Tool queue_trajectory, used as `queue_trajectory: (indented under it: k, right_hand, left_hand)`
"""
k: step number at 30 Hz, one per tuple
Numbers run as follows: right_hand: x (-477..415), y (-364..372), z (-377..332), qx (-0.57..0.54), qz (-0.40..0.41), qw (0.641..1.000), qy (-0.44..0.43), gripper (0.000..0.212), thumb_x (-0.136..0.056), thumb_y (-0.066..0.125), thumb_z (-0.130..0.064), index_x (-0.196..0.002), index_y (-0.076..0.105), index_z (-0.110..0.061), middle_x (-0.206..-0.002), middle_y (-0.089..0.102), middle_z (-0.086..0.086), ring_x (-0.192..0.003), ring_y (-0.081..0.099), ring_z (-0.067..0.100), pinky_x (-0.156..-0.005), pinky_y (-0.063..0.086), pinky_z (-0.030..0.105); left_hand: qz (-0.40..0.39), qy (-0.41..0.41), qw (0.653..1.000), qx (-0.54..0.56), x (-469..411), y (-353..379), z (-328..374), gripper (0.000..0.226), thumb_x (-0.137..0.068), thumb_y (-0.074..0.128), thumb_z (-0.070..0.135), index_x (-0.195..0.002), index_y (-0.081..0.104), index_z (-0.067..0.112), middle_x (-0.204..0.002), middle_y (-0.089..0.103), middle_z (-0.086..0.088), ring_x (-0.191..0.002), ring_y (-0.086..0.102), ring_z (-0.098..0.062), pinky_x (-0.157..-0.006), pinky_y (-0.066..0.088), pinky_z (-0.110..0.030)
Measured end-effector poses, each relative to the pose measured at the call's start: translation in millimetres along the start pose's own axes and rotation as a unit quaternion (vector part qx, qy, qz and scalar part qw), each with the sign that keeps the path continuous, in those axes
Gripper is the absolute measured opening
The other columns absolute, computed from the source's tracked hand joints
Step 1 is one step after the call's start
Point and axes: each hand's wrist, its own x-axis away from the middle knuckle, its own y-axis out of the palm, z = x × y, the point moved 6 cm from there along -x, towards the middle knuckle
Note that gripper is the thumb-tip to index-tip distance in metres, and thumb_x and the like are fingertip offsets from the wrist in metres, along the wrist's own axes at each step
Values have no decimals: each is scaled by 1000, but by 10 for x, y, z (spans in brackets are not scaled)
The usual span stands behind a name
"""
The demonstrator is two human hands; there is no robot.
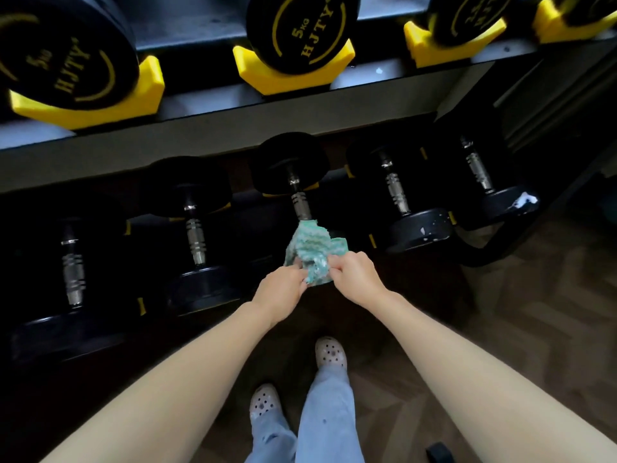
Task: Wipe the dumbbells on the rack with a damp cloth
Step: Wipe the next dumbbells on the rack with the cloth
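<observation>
The left hand (pixel 283 290) and the right hand (pixel 354 275) are close together, and both have curled fingers that pinch the lower part of a green and white cloth (pixel 312 250), one hand on each side. The cloth is bunched, and its top end at 12 o'clock touches the near end of the metal handle of the middle dumbbell (pixel 295 182) on the lower tier. At 9 o'clock from the hands two more dumbbells (pixel 195 228) lie side by side, and at 2 o'clock two others (pixel 399 195) have white spots on their near heads. Above, at 12 o'clock, the upper tier holds 5 kg dumbbells (pixel 300 31) marked HJTY in yellow cradles (pixel 293 75). At 6 o'clock are white clogs (pixel 330 354), light blue jeans (pixel 330 416) and a wooden floor (pixel 534 312).
</observation>
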Motion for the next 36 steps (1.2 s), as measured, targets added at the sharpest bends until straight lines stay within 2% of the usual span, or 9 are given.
queue_trajectory:
  k: [5,9,11,17,21,24,27,29,36]
  right_hand:
    - [132,-145,144,-104,15,988,112,37,-97,42,-19,-60,37,-11,-63,37,-1,-55,33,11,-49,24,25]
    - [261,-371,365,-291,78,935,185,37,-96,42,-35,-80,53,-4,-79,52,9,-75,52,20,-68,39,30]
    - [327,-522,522,-356,103,906,206,39,-93,50,-38,-89,58,1,-87,57,20,-82,57,31,-75,45,35]
    - [505,-1075,1012,-453,133,867,160,25,-85,64,-25,-73,46,-13,-74,52,0,-68,53,16,-59,39,26]
    - [506,-1299,1382,-397,85,896,180,23,-69,58,-19,-87,46,-13,-85,45,0,-78,43,16,-64,31,31]
    - [376,-1406,1716,-313,88,927,186,16,-83,57,-12,-96,47,-10,-88,53,5,-72,51,14,-58,43,26]
    - [92,-1540,1982,-273,145,937,165,19,-88,59,-18,-100,57,-4,-104,60,14,-85,60,22,-67,56,34]
    - [-150,-1588,2139,-215,160,949,164,28,-92,56,-23,-111,58,-3,-116,53,11,-100,55,26,-77,46,30]
    - [-615,-1499,2688,-218,130,948,192,18,-89,58,-28,-92,55,-11,-94,54,3,-83,52,21,-62,35,29]
  left_hand:
    - [16,-47,991,128,7,-254,114,36,-95,49,36,-64,42,19,-64,48,4,-60,49,-16,-55,36,-27]
    - [44,-83,955,282,-123,-571,326,40,-87,60,44,-67,41,14,-60,43,5,-51,39,-7,-45,29,-16]
    - [9,-75,945,318,-184,-653,466,41,-82,67,43,-64,41,17,-60,42,7,-51,40,-6,-47,30,-15]
    - [-105,-52,942,314,-407,-603,965,29,-78,73,33,-94,55,16,-92,63,-1,-82,60,-13,-68,45,-24]
    - [-25,-63,965,253,-664,-468,1167,19,-82,67,27,-94,55,18,-93,63,-2,-80,60,-16,-68,47,-29]
    - [79,-85,978,174,-927,-407,1295,14,-88,60,27,-95,52,18,-97,61,-4,-77,56,-17,-66,44,-32]
    - [193,-132,969,84,-1233,-323,1405,21,-93,52,26,-111,50,13,-119,47,-8,-102,47,-22,-79,40,-34]
    - [251,-167,952,53,-1416,-196,1475,36,-95,48,25,-128,43,10,-136,35,-12,-123,36,-28,-98,35,-39]
    - [99,-196,968,124,-1866,629,1621,52,-99,30,37,-143,27,10,-145,30,-21,-131,30,-37,-107,29,-48]
